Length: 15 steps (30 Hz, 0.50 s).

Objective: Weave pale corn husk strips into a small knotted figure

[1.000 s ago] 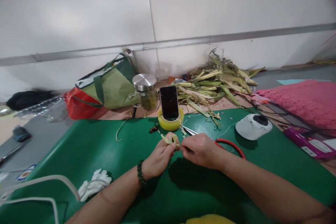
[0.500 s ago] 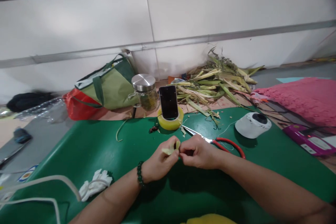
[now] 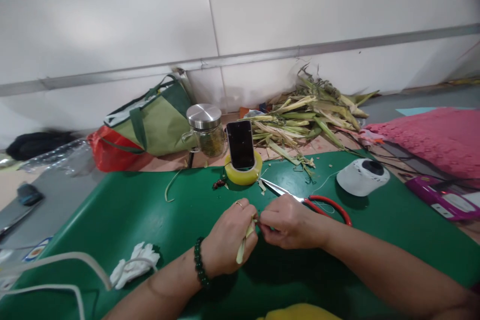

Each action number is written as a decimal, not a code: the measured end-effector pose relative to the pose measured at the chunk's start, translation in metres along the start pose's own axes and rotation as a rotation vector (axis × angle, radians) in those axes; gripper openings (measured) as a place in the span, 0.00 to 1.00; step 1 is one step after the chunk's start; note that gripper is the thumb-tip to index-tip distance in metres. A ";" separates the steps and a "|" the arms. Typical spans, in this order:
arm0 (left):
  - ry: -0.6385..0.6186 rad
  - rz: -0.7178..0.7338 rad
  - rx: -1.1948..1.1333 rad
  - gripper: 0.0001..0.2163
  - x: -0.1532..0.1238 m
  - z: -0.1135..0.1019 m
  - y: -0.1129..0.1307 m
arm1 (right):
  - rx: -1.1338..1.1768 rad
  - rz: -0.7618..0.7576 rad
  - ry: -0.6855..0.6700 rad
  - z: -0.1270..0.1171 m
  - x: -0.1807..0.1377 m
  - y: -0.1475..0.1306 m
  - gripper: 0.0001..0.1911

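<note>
My left hand (image 3: 231, 236), with a dark bead bracelet on the wrist, is closed around a pale yellow-green strip of leaf (image 3: 243, 241) that hangs down from my fingers. My right hand (image 3: 288, 221) is pinched shut against the upper end of the same strip, fingertips meeting my left thumb. Both hands hover just above the green table cover (image 3: 123, 210). Red-handled scissors (image 3: 309, 201) lie on the cover just behind my right hand.
A phone (image 3: 240, 144) stands in a yellow tape roll (image 3: 243, 175), with a lidded glass jar (image 3: 207, 130) and a green bag (image 3: 152, 122) to its left. A heap of leaves (image 3: 305, 117) lies behind. A white device (image 3: 362, 176), white gloves (image 3: 133, 265) and pink cloth (image 3: 438, 142) surround.
My left hand has turned over, so the leaf strip now points down instead of curling above my fingers. Both hands have shifted slightly toward me.
</note>
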<state>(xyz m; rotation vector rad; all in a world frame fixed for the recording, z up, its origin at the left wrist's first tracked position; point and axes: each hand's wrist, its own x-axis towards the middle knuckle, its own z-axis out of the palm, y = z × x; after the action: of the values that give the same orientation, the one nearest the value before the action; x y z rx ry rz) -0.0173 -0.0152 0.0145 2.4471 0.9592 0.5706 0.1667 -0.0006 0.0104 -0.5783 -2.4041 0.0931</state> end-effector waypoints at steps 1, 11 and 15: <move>0.016 0.010 -0.015 0.04 -0.001 -0.001 0.000 | -0.006 -0.020 -0.002 -0.001 0.000 0.000 0.12; 0.026 -0.001 -0.105 0.07 0.003 -0.003 -0.008 | 0.619 0.487 -0.208 0.000 0.003 0.011 0.13; -0.016 0.004 -0.043 0.07 0.003 -0.001 -0.007 | 1.000 0.779 -0.344 0.001 0.007 0.014 0.21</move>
<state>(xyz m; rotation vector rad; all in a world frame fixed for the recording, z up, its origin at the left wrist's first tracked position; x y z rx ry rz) -0.0193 -0.0084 0.0118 2.4127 0.9265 0.5663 0.1664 0.0152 0.0108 -0.9762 -1.9067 1.6994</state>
